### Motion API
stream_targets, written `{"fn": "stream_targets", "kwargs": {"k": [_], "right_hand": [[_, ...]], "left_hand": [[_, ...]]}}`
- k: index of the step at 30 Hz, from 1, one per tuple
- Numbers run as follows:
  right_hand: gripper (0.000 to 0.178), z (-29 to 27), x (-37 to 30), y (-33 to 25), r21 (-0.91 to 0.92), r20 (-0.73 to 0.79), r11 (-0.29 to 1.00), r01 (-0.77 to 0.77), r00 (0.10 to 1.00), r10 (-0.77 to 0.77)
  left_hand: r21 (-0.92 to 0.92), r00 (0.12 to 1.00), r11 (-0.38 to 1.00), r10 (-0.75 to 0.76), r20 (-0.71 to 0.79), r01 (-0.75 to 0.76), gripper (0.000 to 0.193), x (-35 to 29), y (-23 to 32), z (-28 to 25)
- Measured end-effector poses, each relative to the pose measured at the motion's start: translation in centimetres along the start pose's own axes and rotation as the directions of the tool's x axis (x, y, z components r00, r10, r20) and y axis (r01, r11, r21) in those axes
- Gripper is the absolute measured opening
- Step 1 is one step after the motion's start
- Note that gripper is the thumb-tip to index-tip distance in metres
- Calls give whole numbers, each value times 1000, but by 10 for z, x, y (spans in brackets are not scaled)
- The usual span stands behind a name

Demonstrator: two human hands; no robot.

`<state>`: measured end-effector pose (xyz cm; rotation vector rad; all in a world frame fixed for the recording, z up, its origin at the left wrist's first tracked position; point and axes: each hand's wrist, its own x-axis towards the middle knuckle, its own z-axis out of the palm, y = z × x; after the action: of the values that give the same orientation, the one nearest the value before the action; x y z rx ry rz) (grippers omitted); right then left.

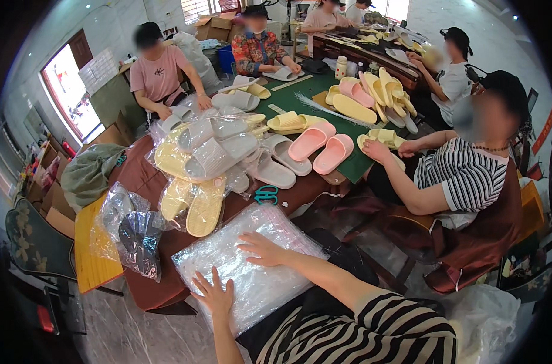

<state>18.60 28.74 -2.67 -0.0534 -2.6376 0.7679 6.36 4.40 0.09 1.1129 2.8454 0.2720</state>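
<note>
A flat stack of clear plastic bags point(270, 291) lies at the near edge of the table, partly over my lap. My left hand point(215, 293) rests on its left side with the fingers spread. Farther up the stack, my right hand point(262, 249) lies flat with its fingers stretched out. Neither hand holds anything. Just beyond the stack are teal-handled scissors point(266, 195) and a pair of yellow slippers point(204, 206) in a clear bag. Pink slippers point(333, 154) and grey slippers point(274, 169) stand unbagged farther off to the right.
A pile of bagged grey and yellow slippers point(221, 155) covers the table's left part. Bagged dark slippers point(140, 238) lie at the left corner. Several co-workers sit around, one in a striped shirt point(470, 173) at right. More slippers point(382, 97) are heaped on the green mat point(288, 100).
</note>
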Motion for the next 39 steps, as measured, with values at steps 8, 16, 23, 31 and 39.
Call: {"fn": "stream_targets", "kwargs": {"k": [8,16,23,31,39], "right_hand": [[38,-99,18,42,952,-296,297,77,484,823],[37,-292,-13,-1,675,-736,691,258,171,655],[28,-250,64,-77,362,-643,922,138,753,140],[56,-71,67,-21,-245,-67,968,-56,997,41],[62,-13,18,46,-293,18,946,-140,988,152]], "left_hand": [[33,999,999,11,32,-12,75,1,-2,2],[127,995,992,-37,97,24,74,4,7,-4],[218,993,969,115,28,-118,65,-3,10,-4],[99,999,995,-16,45,12,76,6,6,-1],[-41,997,999,4,-76,-7,75,3,-2,4]]}}
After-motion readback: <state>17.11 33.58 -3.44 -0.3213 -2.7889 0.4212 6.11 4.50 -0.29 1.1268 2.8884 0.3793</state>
